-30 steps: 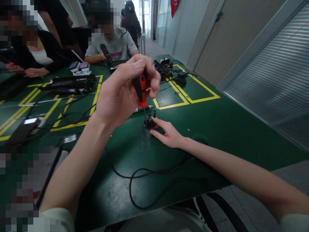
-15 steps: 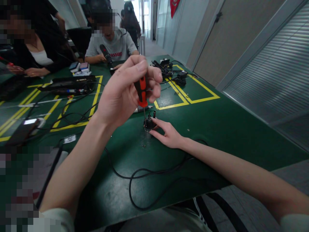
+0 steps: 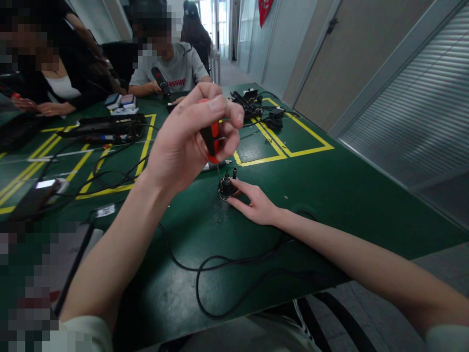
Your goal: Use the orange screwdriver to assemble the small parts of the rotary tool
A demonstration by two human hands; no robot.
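My left hand [image 3: 198, 127] is closed around the red and black handle of a screwdriver [image 3: 215, 142], held nearly upright. Its thin shaft points down at a small black round part [image 3: 226, 186] with a metal-tipped post, standing on the green table. Whether the tip sits in a screw head is too small to tell. From the right, my right hand [image 3: 254, 203] pinches that part between thumb and fingers, keeping it against the tabletop. Just in front lie some tiny metal bits [image 3: 218, 221], perhaps screws.
A black cable [image 3: 200, 270] loops over the green table [image 3: 366, 205] near its front edge. Yellow tape [image 3: 311, 150] marks rectangles, with a heap of black cables [image 3: 252, 105] at the back. A person [image 3: 172, 63] across the table holds a black tool; other people are at the left.
My left fingers have curled and turned slightly around the screwdriver handle, which has tilted a little leftward. My right hand and the black part have stayed in place.
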